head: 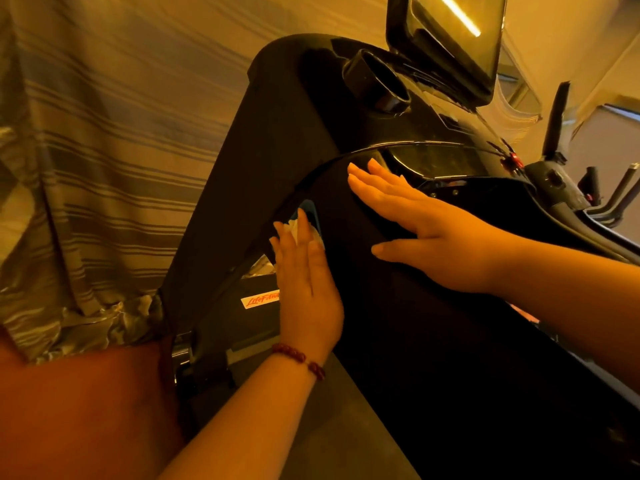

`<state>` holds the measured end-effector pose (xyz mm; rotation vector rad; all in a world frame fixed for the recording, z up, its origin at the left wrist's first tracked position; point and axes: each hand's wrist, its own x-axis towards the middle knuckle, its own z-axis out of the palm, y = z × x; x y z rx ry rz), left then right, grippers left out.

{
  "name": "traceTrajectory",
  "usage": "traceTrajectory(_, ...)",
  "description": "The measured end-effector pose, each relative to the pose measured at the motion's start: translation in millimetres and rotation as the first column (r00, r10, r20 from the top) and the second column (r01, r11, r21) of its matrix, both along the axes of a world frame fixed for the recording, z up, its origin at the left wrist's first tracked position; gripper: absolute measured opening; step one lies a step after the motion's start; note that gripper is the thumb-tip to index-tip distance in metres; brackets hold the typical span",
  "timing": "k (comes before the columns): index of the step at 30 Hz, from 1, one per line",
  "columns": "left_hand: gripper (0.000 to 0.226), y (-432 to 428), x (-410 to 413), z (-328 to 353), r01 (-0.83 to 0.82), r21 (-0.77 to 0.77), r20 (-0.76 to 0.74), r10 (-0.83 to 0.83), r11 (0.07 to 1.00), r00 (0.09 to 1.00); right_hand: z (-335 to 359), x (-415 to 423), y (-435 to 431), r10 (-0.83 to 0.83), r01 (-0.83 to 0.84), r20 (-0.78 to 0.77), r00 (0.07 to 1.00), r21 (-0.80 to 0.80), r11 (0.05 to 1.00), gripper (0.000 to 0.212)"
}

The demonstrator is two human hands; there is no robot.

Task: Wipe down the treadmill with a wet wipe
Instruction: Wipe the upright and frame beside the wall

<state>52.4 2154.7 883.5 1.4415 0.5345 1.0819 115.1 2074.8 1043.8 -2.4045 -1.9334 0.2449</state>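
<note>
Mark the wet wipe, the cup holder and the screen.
wet wipe (289, 230): head view, white fold showing between the fingers.
cup holder (363, 72): head view, its outer wall.
screen (457, 32): head view, middle of the glass.

The left side is filled by a long curtain (104, 133), striped across in beige and grey-blue bands, and its hem is gathered in crumpled folds where the floor (79, 410) is met. The floor there is seen as a reddish-brown surface. At the upper right a pale wall (561, 26) is shown, with a sheer white drape (519, 102) hung below it. Dark upright handles and grey bars of another exercise machine (556, 133) are seen near the right edge. Everything is tinted by warm amber light
</note>
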Motion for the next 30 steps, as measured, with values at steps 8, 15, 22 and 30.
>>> traceTrajectory(8, 0.041, -22, 2, -2, -0.038, 0.091, 0.055, 0.033, 0.995, 0.998, 1, -2, -2, -0.004, 0.004, -0.005, 1.000, -0.003, 1.000, 0.080)
traceTrajectory(15, 0.050, 7, 10, 10, -0.075, 0.083, 0.031, 0.073, 0.994, 0.997, 4, 1, -32, -0.033, 0.033, -0.048, 0.998, 0.000, 0.999, 0.079)
traceTrajectory(22, 0.046, -31, -3, 10, -0.028, 0.434, 0.045, 0.009, 0.901, 0.999, -1, 7, -54, -0.063, 0.065, -0.178, 0.982, 0.010, 0.998, 0.079)
traceTrajectory(30, 0.045, -40, -4, 18, -0.058, 0.466, 0.030, 0.050, 0.883, 0.998, -7, 13, -54, -0.036, 0.061, -0.276, 0.960, 0.081, 0.995, 0.080)
